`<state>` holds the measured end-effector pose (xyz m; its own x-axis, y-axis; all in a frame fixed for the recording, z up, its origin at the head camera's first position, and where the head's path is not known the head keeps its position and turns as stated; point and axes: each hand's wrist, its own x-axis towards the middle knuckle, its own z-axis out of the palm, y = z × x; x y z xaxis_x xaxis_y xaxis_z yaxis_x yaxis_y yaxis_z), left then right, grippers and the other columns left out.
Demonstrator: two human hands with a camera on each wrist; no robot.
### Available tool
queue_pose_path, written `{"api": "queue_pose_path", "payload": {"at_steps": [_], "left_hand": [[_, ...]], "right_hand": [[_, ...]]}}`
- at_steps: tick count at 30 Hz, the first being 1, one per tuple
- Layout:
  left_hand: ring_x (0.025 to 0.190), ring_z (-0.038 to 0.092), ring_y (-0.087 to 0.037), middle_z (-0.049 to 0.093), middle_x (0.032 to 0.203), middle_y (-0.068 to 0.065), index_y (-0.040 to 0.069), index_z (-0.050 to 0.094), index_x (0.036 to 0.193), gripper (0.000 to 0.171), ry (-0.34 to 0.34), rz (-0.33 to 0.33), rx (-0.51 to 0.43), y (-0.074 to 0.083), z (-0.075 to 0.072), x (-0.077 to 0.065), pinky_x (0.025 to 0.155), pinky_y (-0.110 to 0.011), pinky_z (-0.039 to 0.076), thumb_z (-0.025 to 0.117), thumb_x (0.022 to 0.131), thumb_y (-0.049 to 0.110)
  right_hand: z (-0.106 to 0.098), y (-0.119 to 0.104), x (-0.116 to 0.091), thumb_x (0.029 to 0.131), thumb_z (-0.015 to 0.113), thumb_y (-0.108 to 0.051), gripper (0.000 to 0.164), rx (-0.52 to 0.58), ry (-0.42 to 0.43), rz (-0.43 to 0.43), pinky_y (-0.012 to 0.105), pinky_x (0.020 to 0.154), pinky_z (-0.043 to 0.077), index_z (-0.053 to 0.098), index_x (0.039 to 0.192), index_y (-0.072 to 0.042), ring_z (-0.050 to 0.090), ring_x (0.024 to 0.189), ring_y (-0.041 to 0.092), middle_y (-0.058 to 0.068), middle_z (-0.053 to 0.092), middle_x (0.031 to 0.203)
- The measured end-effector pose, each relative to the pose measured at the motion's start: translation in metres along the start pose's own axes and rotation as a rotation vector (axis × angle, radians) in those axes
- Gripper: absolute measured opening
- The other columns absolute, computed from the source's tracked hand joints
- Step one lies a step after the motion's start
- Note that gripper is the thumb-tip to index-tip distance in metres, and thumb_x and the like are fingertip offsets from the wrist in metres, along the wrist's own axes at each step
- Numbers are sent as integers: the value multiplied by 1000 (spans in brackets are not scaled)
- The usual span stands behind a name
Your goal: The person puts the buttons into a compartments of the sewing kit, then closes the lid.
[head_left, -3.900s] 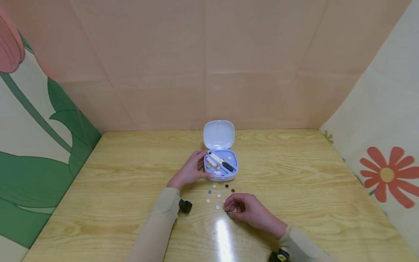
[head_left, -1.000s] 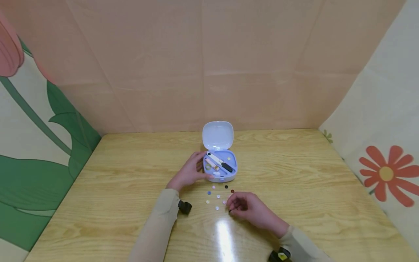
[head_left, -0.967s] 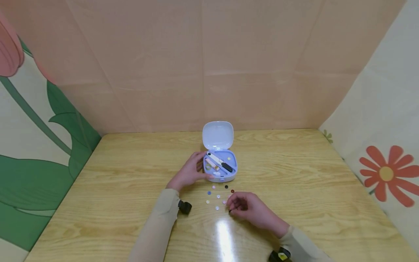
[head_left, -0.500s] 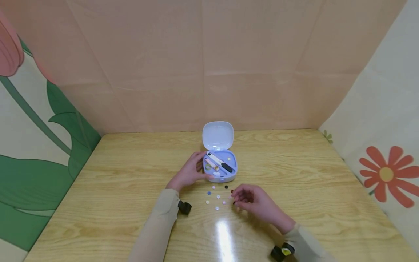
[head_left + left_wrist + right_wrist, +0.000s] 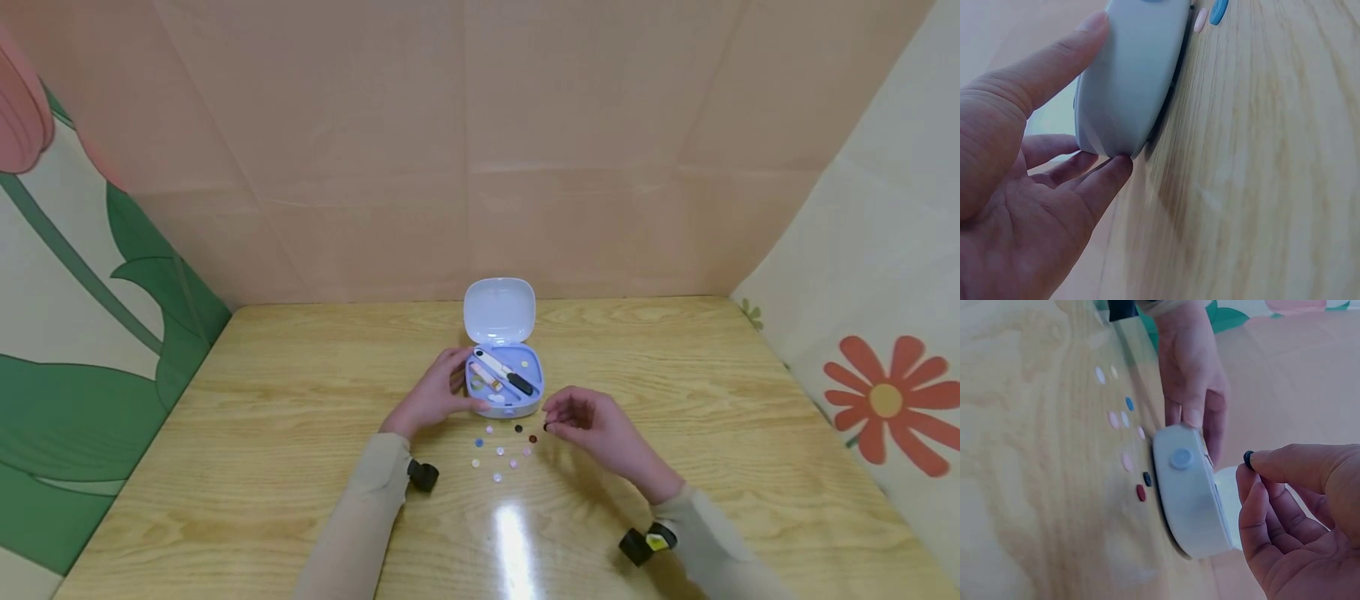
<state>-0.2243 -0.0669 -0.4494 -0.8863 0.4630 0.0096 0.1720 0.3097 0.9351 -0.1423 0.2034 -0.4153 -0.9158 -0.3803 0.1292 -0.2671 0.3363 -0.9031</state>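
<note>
A small lavender sewing box [image 5: 531, 409] stands on the table with its lid [image 5: 499, 310] raised. My left hand [image 5: 437, 390] grips the box's left side, thumb at the front and fingers round the side and back, as the left wrist view also shows. Between thumb and fingertip, my right hand [image 5: 600, 433] pinches a dark button [image 5: 1248, 459], held above the table just right of the box's front corner. Inside the tray lie a white tool with a black end [image 5: 502, 370], a pink-and-white item [image 5: 486, 377] and a pale button [image 5: 525, 363].
Several loose buttons lie in front of the box, among them a black button [image 5: 518, 428], a dark red button [image 5: 532, 438], a blue button [image 5: 479, 442] and pale ones. The wooden table [image 5: 300, 500] meets a pinkish backdrop behind the box.
My right hand has picked up the dark button from the table, raised it and carried it forward and right, towards the box. The left hand has stayed on the box.
</note>
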Motion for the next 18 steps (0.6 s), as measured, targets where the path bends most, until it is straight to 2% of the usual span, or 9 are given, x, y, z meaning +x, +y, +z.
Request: {"api": "queue_pose_path", "payload": {"at_steps": [4,11,14,18], "left_hand": [[134,35,-27,35,139,-9,10,30,150,93,-7,-3,-12,3,0,-2,110,-33,35,82,73,13],[136,30,-35,30,143,-20,1,26,149,89,-25,4,-54,23,-2,-11,113,-43,30,79,77,5],[135,32,-34,32,141,-18,2,27,149,90,-16,14,-48,20,-1,-10,113,-42,31,80,76,6],[134,35,-26,36,138,-8,9,30,149,91,0,9,-16,7,0,-4,111,-34,34,82,74,14]], "right_hand": [[-4,-1,8,84,69,3,18,1,22,-11,28,72,59,63,101,3,62,83,23,11,65,92],[-13,1,22,85,68,5,19,26,39,11,26,75,58,63,103,5,62,86,25,14,65,94],[-16,3,28,85,68,5,18,28,49,17,26,76,58,63,102,4,62,87,25,16,65,95],[-19,5,37,85,68,5,19,26,64,20,26,77,58,62,103,6,62,87,26,17,65,96]]}}
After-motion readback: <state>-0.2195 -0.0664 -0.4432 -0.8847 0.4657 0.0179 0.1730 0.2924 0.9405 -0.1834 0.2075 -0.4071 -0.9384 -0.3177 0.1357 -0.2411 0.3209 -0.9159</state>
